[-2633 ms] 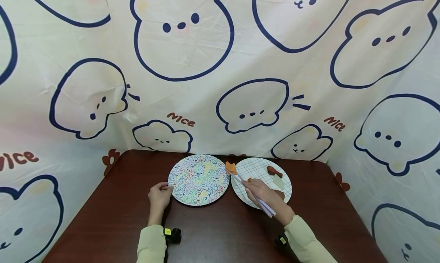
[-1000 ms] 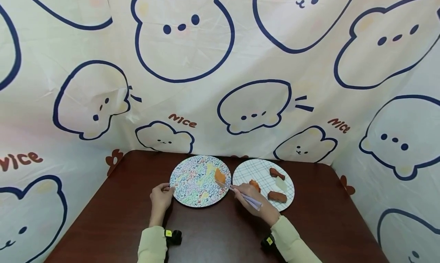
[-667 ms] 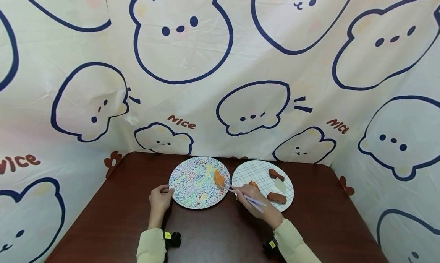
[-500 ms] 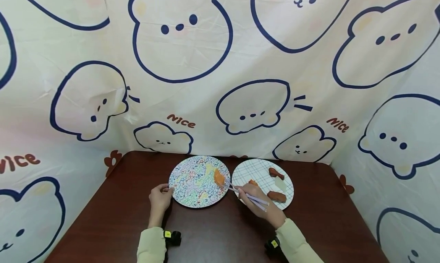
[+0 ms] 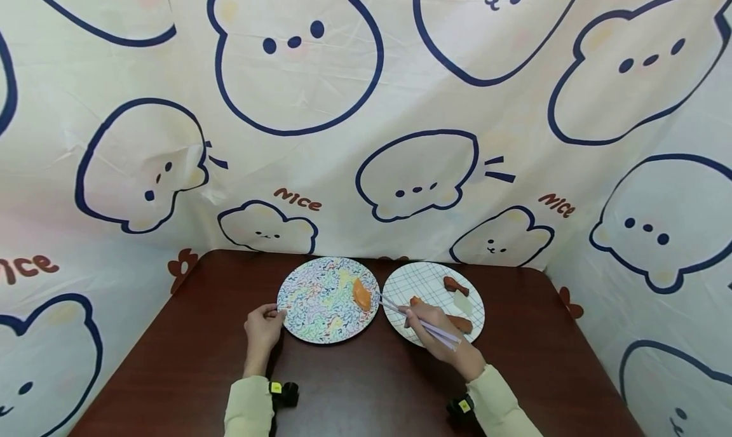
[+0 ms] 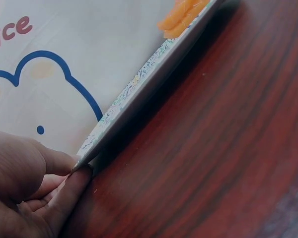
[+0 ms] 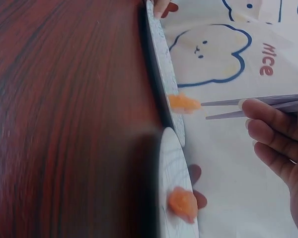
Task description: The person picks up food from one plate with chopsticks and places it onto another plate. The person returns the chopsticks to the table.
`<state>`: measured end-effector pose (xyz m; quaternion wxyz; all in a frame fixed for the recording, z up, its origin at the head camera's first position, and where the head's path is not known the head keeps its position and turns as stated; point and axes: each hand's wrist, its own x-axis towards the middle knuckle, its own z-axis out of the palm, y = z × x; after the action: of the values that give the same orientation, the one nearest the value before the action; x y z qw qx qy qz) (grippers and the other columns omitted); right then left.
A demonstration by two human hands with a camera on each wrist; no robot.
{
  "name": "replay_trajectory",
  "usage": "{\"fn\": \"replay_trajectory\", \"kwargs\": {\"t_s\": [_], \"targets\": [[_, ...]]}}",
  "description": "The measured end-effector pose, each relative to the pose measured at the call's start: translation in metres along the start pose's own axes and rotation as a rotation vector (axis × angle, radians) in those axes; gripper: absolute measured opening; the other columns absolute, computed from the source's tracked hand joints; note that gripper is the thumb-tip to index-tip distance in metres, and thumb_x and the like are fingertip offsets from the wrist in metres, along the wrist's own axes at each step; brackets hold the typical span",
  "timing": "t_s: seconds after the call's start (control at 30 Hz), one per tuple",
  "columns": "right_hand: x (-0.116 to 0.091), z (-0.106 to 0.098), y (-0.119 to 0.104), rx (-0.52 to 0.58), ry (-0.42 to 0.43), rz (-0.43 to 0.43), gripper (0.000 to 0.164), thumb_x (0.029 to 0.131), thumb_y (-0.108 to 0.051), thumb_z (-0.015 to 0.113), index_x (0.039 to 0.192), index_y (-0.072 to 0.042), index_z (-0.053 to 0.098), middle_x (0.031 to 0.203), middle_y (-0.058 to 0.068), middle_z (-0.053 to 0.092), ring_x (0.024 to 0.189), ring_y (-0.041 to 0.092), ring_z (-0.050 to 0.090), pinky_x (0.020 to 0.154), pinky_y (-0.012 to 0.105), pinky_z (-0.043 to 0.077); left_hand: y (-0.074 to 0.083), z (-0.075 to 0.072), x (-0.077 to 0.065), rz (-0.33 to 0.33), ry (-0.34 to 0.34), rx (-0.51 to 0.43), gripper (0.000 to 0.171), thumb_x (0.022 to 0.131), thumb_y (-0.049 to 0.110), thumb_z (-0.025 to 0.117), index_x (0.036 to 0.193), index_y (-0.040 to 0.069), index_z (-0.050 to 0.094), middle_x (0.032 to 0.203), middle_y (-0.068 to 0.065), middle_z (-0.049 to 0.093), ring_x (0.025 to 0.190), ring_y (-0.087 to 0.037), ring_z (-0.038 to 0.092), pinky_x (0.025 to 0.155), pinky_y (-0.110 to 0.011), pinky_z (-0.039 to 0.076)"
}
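Right hand (image 5: 437,319) is gripping a pair of lilac chopsticks (image 7: 226,102), and their tips are spreading slightly just beside an orange salmon-like slice (image 5: 361,295). That slice is lying on the multicoloured plate (image 5: 309,310), toward the side nearest the white grid plate (image 5: 412,284). Seen from the head, the tips are standing apart from it; from the right wrist, one tip is appearing almost at its edge, so light contact cannot be ruled out. Meanwhile the left hand (image 5: 263,329) is pinching the near-left rim of the multicoloured plate between thumb and fingers.

Judging by this layout, setting the slice down is looking finished, since the chopsticks are no longer clasping it. Four pieces are remaining on the grid plate: a brown drumstick (image 5: 455,286), a pale green piece (image 5: 464,302), a brown oblong piece (image 5: 460,324) partly behind the right hand, and an orange nugget-like piece (image 7: 183,204). Both plates are resting on the dark wooden counter (image 5: 343,392).
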<state>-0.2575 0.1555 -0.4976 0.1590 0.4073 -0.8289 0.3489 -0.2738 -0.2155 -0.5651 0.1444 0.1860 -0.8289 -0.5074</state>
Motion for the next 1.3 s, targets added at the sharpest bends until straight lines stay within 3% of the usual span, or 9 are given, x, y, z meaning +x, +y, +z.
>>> {"fn": "replay_trajectory", "kwargs": {"t_s": [0.17, 0.27, 0.4, 0.57, 0.63, 0.8, 1.03, 1.3], "targets": [[-0.005, -0.009, 0.004, 0.014, 0.010, 0.089, 0.023, 0.098, -0.009, 0.045, 0.090, -0.014, 0.065, 0.081, 0.001, 0.064, 0.074, 0.009, 0.060, 0.064, 0.023, 0.048, 0.000, -0.001, 0.000, -0.006, -0.001, 0.005, 0.032, 0.087, 0.019, 0.064, 0.110, -0.004, 0.063, 0.094, -0.019, 0.063, 0.079, -0.026, 0.063, 0.061, -0.034, 0.048], [-0.010, -0.015, 0.006, -0.018, 0.024, 0.127, 0.024, 0.098, -0.011, 0.046, 0.083, -0.019, 0.063, 0.077, -0.002, 0.062, 0.068, 0.005, 0.057, 0.059, 0.021, 0.047, 0.000, 0.000, 0.000, -0.002, -0.010, 0.001, 0.033, 0.088, 0.019, 0.063, 0.111, -0.004, 0.062, 0.096, -0.020, 0.062, 0.081, -0.027, 0.062, 0.063, -0.036, 0.049], [-0.016, -0.021, 0.012, -0.064, 0.062, 0.105, 0.026, 0.096, -0.008, 0.048, 0.077, -0.021, 0.061, 0.069, -0.009, 0.057, 0.060, 0.004, 0.052, 0.055, 0.018, 0.045, 0.001, 0.001, 0.002, 0.006, -0.012, -0.001, 0.034, 0.088, 0.020, 0.062, 0.113, -0.004, 0.061, 0.097, -0.020, 0.062, 0.083, -0.028, 0.062, 0.066, -0.039, 0.049], [-0.024, -0.028, 0.019, -0.042, 0.088, 0.049, 0.028, 0.093, 0.001, 0.050, 0.077, -0.016, 0.065, 0.068, -0.002, 0.064, 0.058, 0.014, 0.057, 0.056, 0.017, 0.044, 0.003, -0.001, 0.001, -0.014, -0.008, 0.002, 0.033, 0.088, 0.021, 0.063, 0.112, -0.002, 0.062, 0.097, -0.018, 0.062, 0.083, -0.027, 0.061, 0.064, -0.036, 0.049], [-0.028, -0.030, 0.020, -0.039, 0.080, 0.051, 0.028, 0.093, 0.001, 0.050, 0.077, -0.015, 0.065, 0.066, 0.001, 0.063, 0.058, 0.012, 0.055, 0.056, 0.017, 0.043, 0.003, -0.002, 0.000, -0.023, -0.008, 0.002, 0.033, 0.088, 0.020, 0.063, 0.112, -0.003, 0.062, 0.097, -0.018, 0.062, 0.083, -0.027, 0.061, 0.063, -0.034, 0.048], [-0.040, -0.039, 0.019, -0.052, 0.070, 0.136, 0.029, 0.097, -0.009, 0.047, 0.075, -0.012, 0.066, 0.064, 0.002, 0.059, 0.058, 0.001, 0.046, 0.051, 0.018, 0.041, 0.002, -0.002, -0.002, -0.012, -0.012, 0.001, 0.034, 0.088, 0.020, 0.063, 0.112, -0.004, 0.061, 0.097, -0.020, 0.061, 0.083, -0.029, 0.061, 0.064, -0.037, 0.049], [-0.052, -0.048, 0.026, -0.048, 0.091, 0.233, 0.032, 0.099, -0.019, 0.046, 0.079, -0.008, 0.068, 0.075, 0.002, 0.065, 0.061, 0.010, 0.054, 0.052, 0.019, 0.044, 0.004, 0.001, 0.000, 0.005, -0.008, -0.003, 0.035, 0.088, 0.021, 0.063, 0.113, -0.004, 0.062, 0.097, -0.019, 0.062, 0.083, -0.028, 0.061, 0.067, -0.039, 0.049], [-0.065, -0.044, 0.034, 0.000, 0.092, 0.319, 0.035, 0.100, -0.021, 0.044, 0.073, -0.012, 0.065, 0.070, -0.004, 0.059, 0.053, 0.000, 0.038, 0.044, 0.018, 0.033, 0.001, 0.000, -0.002, 0.010, -0.002, 0.004, 0.033, 0.088, 0.019, 0.062, 0.111, -0.006, 0.061, 0.095, -0.021, 0.061, 0.081, -0.029, 0.060, 0.062, -0.037, 0.048]]}}
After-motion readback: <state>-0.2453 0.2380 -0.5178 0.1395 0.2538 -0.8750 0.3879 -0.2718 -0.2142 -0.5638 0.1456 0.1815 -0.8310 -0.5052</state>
